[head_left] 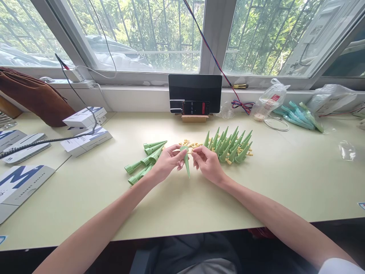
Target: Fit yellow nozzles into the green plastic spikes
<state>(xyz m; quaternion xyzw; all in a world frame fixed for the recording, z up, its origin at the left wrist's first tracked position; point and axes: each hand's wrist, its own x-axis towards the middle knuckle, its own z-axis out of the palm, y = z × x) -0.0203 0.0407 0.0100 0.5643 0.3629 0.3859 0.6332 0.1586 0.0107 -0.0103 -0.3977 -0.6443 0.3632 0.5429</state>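
Note:
My left hand (pixel 167 161) pinches a green plastic cone (pixel 186 163) near its wide top, tip pointing down toward me. My right hand (pixel 207 161) is closed in a pinch on a small yellow piece (pixel 191 151) held against the cone's top. To the left lies a heap of green cones (pixel 145 160) on their sides. To the right stands a cluster of upright green cones (pixel 229 146). Small yellow pieces (pixel 190 144) are scattered between the two groups on the pale table (pixel 199 198).
A dark tablet (pixel 195 92) with a phone (pixel 195 107) in front leans at the window sill. White boxes (pixel 85 127) and a cable (pixel 42 141) lie left, beside a brown bag (pixel 34 95). Plastic bags (pixel 270 99) and teal parts (pixel 299 114) sit at right.

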